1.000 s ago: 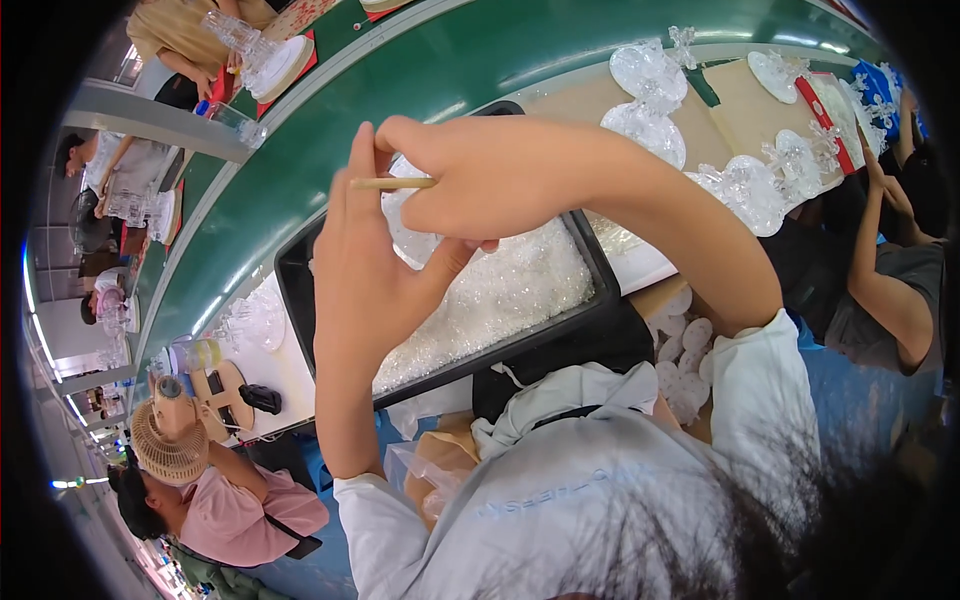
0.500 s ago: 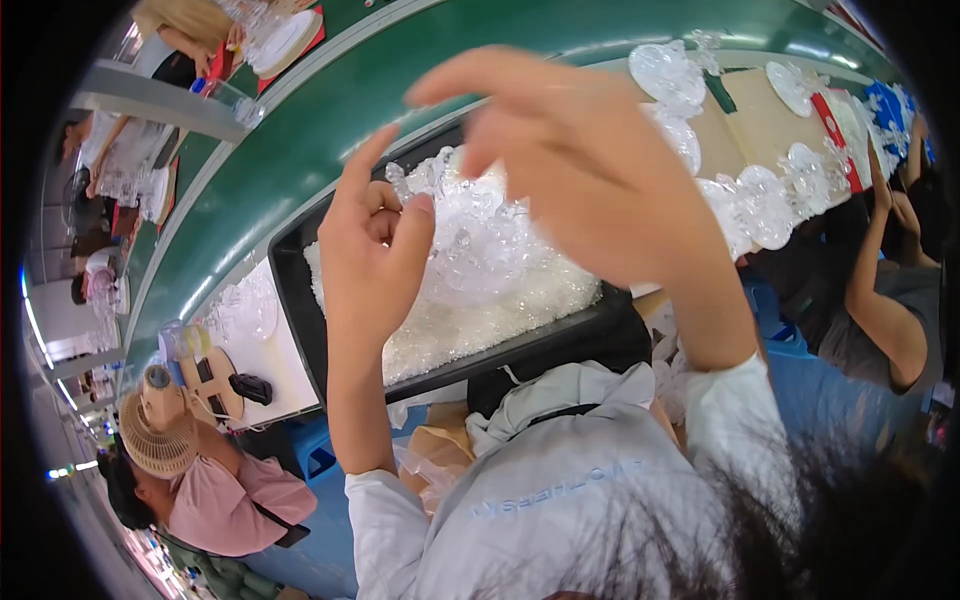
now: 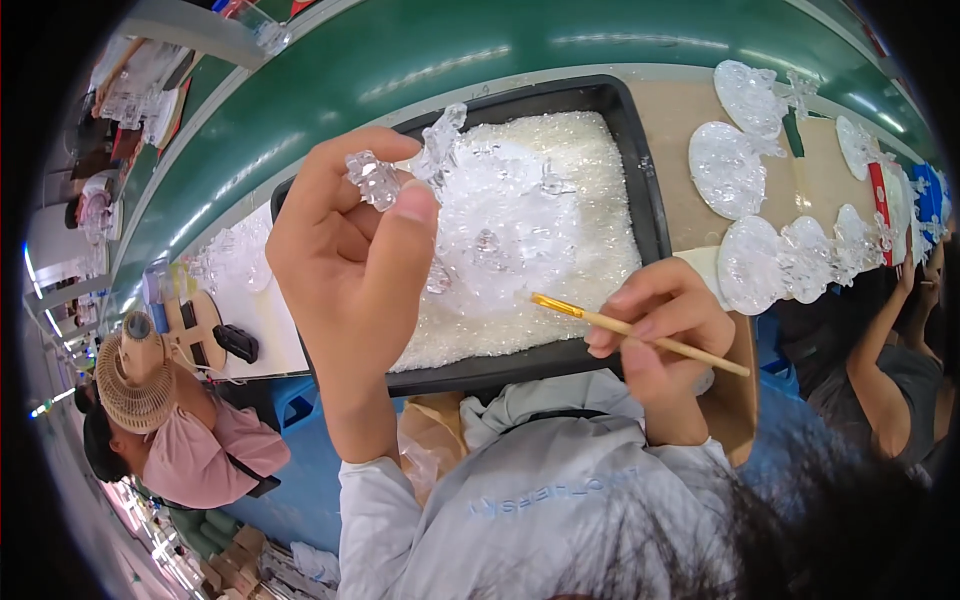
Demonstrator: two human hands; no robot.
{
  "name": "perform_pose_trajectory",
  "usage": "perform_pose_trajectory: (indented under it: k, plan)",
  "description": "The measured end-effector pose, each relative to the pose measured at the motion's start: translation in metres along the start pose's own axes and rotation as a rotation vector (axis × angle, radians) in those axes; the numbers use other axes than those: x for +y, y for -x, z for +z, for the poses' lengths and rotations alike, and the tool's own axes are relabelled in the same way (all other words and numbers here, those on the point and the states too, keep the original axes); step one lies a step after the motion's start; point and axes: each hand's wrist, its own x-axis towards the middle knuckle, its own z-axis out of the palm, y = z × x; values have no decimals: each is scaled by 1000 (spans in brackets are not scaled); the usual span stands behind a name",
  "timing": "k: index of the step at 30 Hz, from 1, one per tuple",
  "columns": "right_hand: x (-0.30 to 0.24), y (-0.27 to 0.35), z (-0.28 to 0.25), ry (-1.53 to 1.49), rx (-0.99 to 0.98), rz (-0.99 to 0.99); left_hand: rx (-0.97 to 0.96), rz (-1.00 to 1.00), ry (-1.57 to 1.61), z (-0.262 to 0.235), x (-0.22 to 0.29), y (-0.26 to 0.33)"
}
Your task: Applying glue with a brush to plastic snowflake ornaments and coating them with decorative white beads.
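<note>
Between the thumb and forefinger of my left hand [image 3: 345, 235] is a clear, faceted, flower-like plastic piece [image 3: 373, 180]. Another clear piece [image 3: 440, 140] stands close beyond the fingertips; whether the two are joined I cannot tell. My right hand [image 3: 670, 325] grips a small paintbrush [image 3: 690, 352] with a wooden handle and gold ferrule, its pale bristles pointing left over the tray. Below both hands, a black tray [image 3: 650, 190] holds glittering clear granules [image 3: 590, 140]. A white, disc-like base [image 3: 530, 215] with clear figures on it rests on the granules, partly hidden by my left hand.
On a tan board at the right stand several white discs with clear figures [image 3: 728, 170]. More clear pieces [image 3: 235, 255] lie left of the tray, near a black object [image 3: 236, 342] and a fan [image 3: 147, 375]. A green surface [image 3: 540, 50] runs behind. Co-workers sit on both sides.
My right hand has come down from above the tray to its near right edge, where the paintbrush now shows. My left hand has shifted slightly, and the view has turned.
</note>
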Motion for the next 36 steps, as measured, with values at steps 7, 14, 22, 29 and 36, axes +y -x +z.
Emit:
perform_pose_trajectory:
  k: [7,14,22,29,36]
  plan:
    - [0,1,5,275,-21,-61,2,21,-133,0,0,2]
    - [0,-5,1,440,-235,-78,93,127,-141,10,-2,5]
    - [-5,-9,6,482,-235,-115,73,121,-82,10,-1,7]
    - [5,-1,11,433,-114,-141,72,158,-103,10,-2,8]
    - [6,-2,10,560,-233,-320,55,159,-44,12,-5,11]
